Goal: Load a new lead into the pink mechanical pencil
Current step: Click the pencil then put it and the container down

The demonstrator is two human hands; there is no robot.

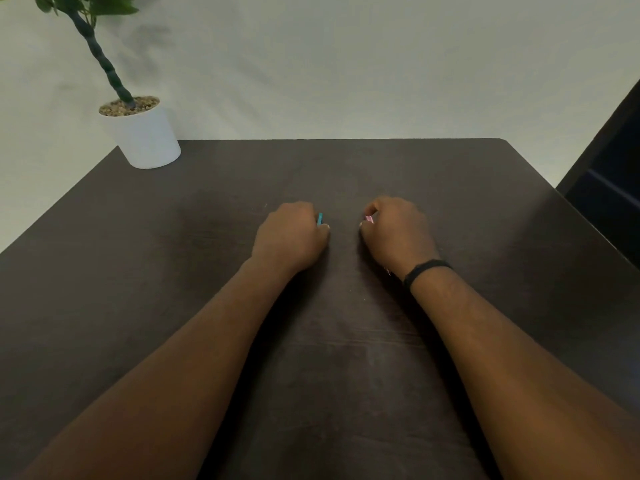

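Observation:
Both my hands rest on the dark table (173,271), fingers curled. My left hand (289,237) is closed around a small teal object (319,219); only a short teal edge shows past the fingers, so I cannot tell what it is. My right hand (396,233) is closed around the pink mechanical pencil (369,219); a short pink end shows between thumb and fingers, and a small pink bit (388,271) peeks out under the wrist. The rest of the pencil is hidden by the hand. The two hands are a small gap apart.
A white pot (145,136) with a green plant stands at the table's far left corner. A dark piece of furniture (609,188) is at the right, beyond the table's edge. A black band (427,270) is on my right wrist.

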